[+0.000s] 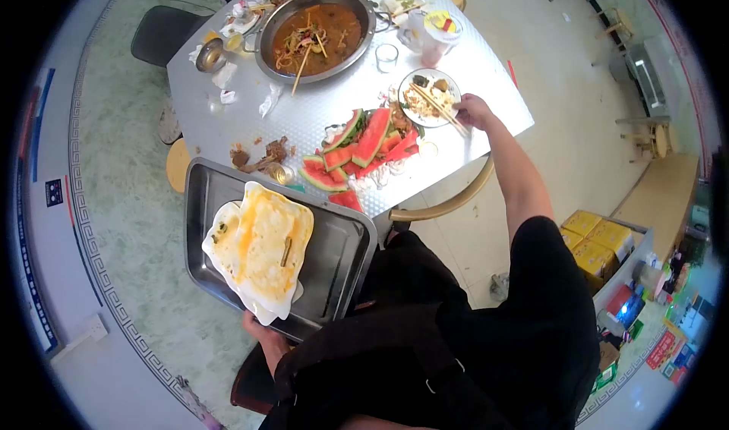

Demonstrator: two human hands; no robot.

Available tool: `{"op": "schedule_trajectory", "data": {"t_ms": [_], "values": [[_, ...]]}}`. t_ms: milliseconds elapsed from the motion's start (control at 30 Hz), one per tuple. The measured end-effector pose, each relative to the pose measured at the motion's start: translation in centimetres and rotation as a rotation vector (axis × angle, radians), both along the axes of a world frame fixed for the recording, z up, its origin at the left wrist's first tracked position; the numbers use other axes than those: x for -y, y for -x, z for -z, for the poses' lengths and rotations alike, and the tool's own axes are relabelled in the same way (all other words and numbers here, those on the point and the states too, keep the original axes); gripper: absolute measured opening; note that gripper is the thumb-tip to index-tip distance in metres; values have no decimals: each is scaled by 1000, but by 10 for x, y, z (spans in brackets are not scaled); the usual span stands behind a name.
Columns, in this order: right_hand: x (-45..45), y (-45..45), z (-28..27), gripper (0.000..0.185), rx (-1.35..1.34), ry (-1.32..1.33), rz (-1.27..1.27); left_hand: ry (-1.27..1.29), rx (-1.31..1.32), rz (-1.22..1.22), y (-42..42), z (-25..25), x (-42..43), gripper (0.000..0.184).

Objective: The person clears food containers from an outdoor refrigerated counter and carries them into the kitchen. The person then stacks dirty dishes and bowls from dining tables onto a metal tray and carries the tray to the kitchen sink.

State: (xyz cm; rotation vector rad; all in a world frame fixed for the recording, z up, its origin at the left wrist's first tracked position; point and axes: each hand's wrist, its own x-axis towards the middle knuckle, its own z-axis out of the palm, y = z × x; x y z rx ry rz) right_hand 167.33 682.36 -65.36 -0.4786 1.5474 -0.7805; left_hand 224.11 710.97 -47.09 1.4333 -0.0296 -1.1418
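Observation:
My left hand (266,340) grips the lower edge of a grey metal tray (334,255), its fingers partly hidden beneath it. Stacked white dishes (266,248) with orange and yellow stains lie in the tray. At the table's right side, my right hand (474,112) pinches the rim of a round white plate (410,109). Leftover food and a pair of wooden chopsticks (440,110) rest on that plate. Watermelon rinds and slices (373,137) are heaped on the table just left of it.
A large metal pot (266,47) of red broth stands on the silvery table (334,103). Near it are a glass (386,53), a pitcher (437,47), a metal bowl (210,56), crumpled tissues and bones (272,155). A chair (156,35) and stool (177,164) stand left; yellow boxes (596,255) sit right.

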Motion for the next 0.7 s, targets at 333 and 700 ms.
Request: {"op": "schedule_trajectory", "data": {"t_ms": [333, 700], "values": [[-62, -11, -60, 19, 43, 106, 198, 12, 75, 104, -23, 21, 19, 33], [79, -109, -152, 21, -530, 458, -254, 21, 29, 1, -37, 32, 59, 25]]}}
